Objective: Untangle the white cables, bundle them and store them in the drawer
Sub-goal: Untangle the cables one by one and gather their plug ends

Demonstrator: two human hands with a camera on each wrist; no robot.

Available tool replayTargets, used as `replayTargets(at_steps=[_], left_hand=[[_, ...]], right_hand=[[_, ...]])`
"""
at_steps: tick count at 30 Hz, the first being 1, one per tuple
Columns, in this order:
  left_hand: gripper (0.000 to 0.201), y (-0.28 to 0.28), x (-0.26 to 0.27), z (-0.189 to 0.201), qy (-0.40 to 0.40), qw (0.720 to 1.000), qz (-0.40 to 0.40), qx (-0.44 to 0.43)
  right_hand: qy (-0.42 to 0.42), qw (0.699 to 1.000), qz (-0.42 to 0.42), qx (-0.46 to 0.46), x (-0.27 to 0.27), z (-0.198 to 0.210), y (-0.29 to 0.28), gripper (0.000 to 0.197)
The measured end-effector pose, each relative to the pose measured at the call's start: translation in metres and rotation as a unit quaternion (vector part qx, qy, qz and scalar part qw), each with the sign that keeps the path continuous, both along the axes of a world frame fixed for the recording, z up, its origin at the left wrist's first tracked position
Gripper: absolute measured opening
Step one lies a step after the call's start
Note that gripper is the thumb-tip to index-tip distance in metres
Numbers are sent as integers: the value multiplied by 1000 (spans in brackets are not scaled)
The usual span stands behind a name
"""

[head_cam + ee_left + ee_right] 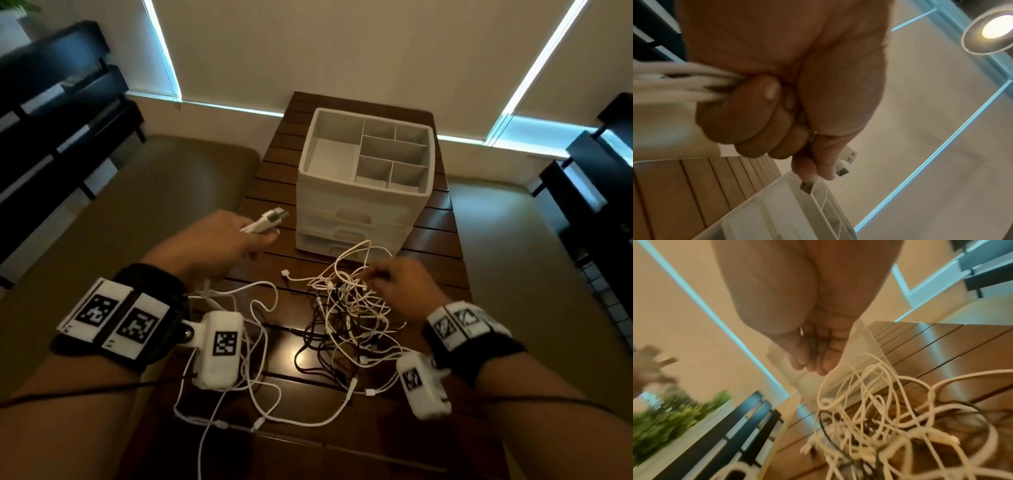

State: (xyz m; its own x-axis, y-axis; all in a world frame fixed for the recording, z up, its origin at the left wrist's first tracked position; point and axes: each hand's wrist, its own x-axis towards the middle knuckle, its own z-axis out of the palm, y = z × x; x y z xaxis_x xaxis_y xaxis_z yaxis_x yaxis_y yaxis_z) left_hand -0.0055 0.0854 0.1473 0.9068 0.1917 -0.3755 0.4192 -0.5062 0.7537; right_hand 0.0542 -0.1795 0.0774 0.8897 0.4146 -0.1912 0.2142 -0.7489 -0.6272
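My left hand (263, 236) is raised above the table's left side and grips several white cables in a fist (807, 146). Their USB plugs (272, 218) (846, 160) stick out past the thumb, and the cords (255, 308) trail down to the table. A tangle of white cables (352, 305) (879, 410) lies in front of the white drawer unit (363, 205) (787, 211). My right hand (376, 274) (812, 366) hovers at the tangle's far right side, fingers loosely curled down with nothing visibly between them. The unit's drawers are closed.
Black cables (308, 356) are mixed into the tangle. The unit's top is a tray of bare compartments (394, 150). The dark slatted wooden table (435, 236) is narrow, with grey floor on both sides and black benches (61, 102) at the room's edges.
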Motion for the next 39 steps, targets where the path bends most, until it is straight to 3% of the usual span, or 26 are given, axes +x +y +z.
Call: replayTargets(at_steps=[2, 10, 12, 17, 21, 24, 29, 36, 39], left_hand=[[41, -2, 0, -6, 10, 1000, -6, 3], [38, 3, 14, -34, -1, 1000, -31, -6], [39, 7, 17, -42, 2, 999, -33, -6], [39, 16, 24, -64, 8, 999, -33, -16], [41, 13, 33, -74, -7, 999, -40, -11], [39, 6, 41, -78, -28, 999, -35, -18], [38, -6, 50, -81, -54, 998, 5, -43], [35, -19, 49, -63, -93, 988, 50, -117], [20, -36, 46, -56, -99, 979, 32, -176]], right_hand=[[-6, 999, -39, -23, 29, -5, 8, 23], [32, 961, 69, -264, 88, -66, 65, 24], [53, 959, 72, -267, 99, -88, 73, 23], [55, 958, 102, -262, 111, -122, 78, 40], [17, 953, 137, -271, 103, -116, 84, 37], [39, 955, 122, -268, 95, -107, 91, 38], [64, 947, 163, -268, 84, -100, 92, 13], [104, 982, 32, -154, 94, -49, 69, 17], [112, 984, 10, -142, 87, -21, 56, 22]])
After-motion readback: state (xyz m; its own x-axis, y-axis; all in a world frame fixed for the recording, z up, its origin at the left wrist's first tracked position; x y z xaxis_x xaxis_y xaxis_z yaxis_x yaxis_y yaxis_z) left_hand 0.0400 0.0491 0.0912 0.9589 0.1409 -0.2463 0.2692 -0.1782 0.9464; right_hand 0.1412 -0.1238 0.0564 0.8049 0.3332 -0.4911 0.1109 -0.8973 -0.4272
